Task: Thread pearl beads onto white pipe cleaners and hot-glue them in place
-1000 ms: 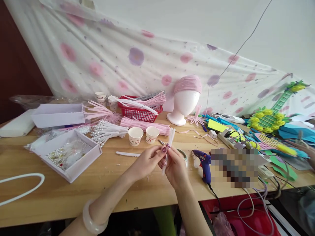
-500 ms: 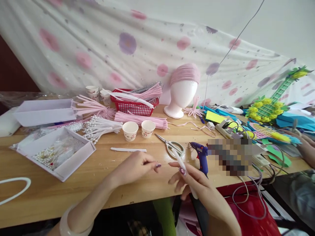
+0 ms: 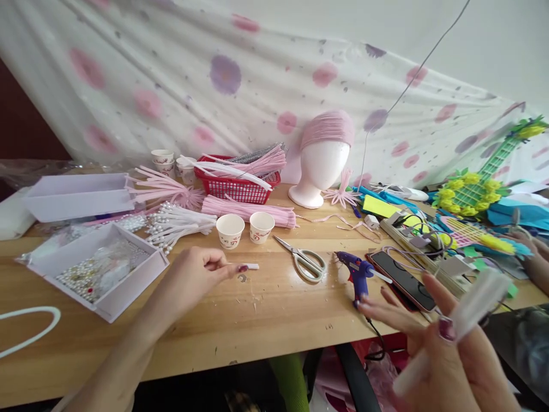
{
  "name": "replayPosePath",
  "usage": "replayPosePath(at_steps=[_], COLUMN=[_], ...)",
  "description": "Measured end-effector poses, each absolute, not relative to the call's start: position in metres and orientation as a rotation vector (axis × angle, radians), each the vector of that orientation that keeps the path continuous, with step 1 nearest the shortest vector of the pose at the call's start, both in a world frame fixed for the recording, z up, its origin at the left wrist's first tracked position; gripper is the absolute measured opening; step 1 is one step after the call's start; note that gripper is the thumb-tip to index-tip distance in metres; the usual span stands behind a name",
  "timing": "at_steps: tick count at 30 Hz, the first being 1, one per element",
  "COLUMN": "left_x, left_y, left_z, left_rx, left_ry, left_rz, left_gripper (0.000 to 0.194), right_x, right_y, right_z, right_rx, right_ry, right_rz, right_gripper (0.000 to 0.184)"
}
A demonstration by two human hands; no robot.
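My left hand (image 3: 201, 272) is closed in a pinch over the table, holding a short white pipe cleaner (image 3: 253, 266) whose tip sticks out past the thumb. At the lower right, my right hand (image 3: 446, 355) is raised close to the camera and blurred, with a thicker white strip (image 3: 480, 303) gripped under its thumb. Its other fingers stretch toward the handle of a blue hot glue gun (image 3: 360, 274); whether they touch it I cannot tell. Between the hands lie scissors (image 3: 309, 264) with pale handles. Two paper cups (image 3: 230, 232) stand just behind.
A white box of beads (image 3: 124, 286) is at left, near pearl-tipped white stems (image 3: 180, 226). Behind are pink pipe cleaners (image 3: 249, 212), a red basket (image 3: 235, 189) and a foam head (image 3: 323, 171). A phone (image 3: 401, 277) and power strip (image 3: 420, 252) lie right; another person's hand (image 3: 534, 257) is beyond.
My left hand has moved left and taken hold of the pipe cleaner that lay on the table. My right hand has swung right and nearer the camera, still holding its white strip.
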State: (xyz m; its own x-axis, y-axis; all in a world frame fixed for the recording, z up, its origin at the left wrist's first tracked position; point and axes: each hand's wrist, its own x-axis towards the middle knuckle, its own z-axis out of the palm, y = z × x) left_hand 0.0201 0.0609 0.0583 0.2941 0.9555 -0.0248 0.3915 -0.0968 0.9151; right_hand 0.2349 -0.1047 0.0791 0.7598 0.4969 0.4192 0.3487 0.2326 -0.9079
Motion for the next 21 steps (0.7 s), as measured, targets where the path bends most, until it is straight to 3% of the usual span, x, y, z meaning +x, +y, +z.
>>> replayPosePath(at_steps=[2, 6, 9, 12, 21], left_x=[0.017, 0.019, 0.023, 0.022, 0.011], left_y=[0.058, 0.052, 0.049, 0.048, 0.044], left_z=[0.055, 0.052, 0.047, 0.038, 0.017], left_rx=[1.562, 0.676, 0.29, 0.19, 0.306], left_ry=[1.311, 1.006, 0.867, 0.821, 0.775], left_rz=[0.868, 0.959, 0.9, 0.941, 1.015], left_gripper=[0.047, 0.028, 0.036, 0.036, 0.017], right_x=[0.229, 0.209, 0.201, 0.2, 0.164], right_y=[-0.102, -0.085, -0.062, -0.039, -0.022], right_z=[0.08, 0.067, 0.048, 0.034, 0.027], right_rx=[-1.289, -1.226, -1.208, -1.285, -1.315], right_ry=[-0.682, -0.857, -1.013, -1.025, -1.065], right_rz=[0.142, 0.383, 0.596, 0.631, 0.867], right_gripper=[0.033, 0.025, 0.02, 0.019, 0.039])
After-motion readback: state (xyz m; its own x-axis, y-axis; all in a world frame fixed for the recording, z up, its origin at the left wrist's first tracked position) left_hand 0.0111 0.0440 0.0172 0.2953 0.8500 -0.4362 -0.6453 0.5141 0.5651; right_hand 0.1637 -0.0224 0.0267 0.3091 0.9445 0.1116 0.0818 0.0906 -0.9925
